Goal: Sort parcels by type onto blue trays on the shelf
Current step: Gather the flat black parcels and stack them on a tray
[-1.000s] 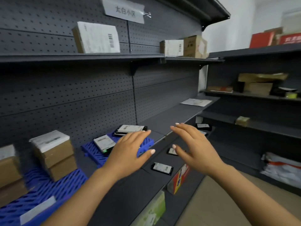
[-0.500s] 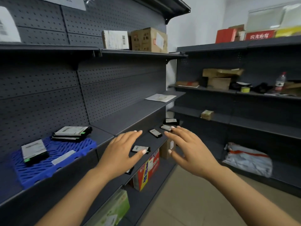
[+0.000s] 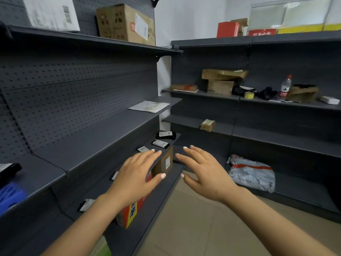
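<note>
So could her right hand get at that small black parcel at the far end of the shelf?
Probably yes: the right hand is open, holds nothing, and nothing stands between it and the black parcel.

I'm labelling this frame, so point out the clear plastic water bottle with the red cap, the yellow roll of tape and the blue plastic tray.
Clear plastic water bottle (image 3: 285, 88): head view, label.
Yellow roll of tape (image 3: 249, 94): head view, outer side.
Blue plastic tray (image 3: 10, 197): head view, front edge.

shelf (image 3: 103, 130): matt grey metal, perforated back | tray (image 3: 9, 196): blue plastic | box (image 3: 127, 23): brown cardboard | bottle (image 3: 285, 87): clear plastic
</note>
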A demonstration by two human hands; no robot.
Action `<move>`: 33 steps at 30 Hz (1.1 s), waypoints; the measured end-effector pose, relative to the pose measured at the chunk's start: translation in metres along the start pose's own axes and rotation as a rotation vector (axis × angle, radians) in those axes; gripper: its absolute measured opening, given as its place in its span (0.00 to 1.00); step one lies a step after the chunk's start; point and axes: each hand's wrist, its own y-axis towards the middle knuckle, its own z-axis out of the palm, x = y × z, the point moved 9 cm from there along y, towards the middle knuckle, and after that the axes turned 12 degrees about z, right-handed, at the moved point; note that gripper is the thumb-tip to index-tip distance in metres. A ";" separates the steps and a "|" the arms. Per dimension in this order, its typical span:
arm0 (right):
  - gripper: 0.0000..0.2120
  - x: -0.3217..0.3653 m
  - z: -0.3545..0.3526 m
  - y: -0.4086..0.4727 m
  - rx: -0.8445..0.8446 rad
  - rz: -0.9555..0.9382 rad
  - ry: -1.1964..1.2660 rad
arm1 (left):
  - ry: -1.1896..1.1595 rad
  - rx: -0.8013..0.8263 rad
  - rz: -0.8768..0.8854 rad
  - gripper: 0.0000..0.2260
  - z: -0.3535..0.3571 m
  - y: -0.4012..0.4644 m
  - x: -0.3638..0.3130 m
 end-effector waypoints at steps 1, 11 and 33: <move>0.25 -0.011 0.005 0.012 0.008 -0.002 -0.018 | -0.008 -0.003 0.003 0.34 0.010 0.015 0.007; 0.29 -0.122 0.057 0.112 0.075 0.028 -0.020 | -0.050 0.102 -0.017 0.36 0.109 0.143 0.072; 0.30 -0.330 0.209 0.360 0.241 -0.282 0.096 | 0.165 0.210 -0.239 0.31 0.269 0.344 0.190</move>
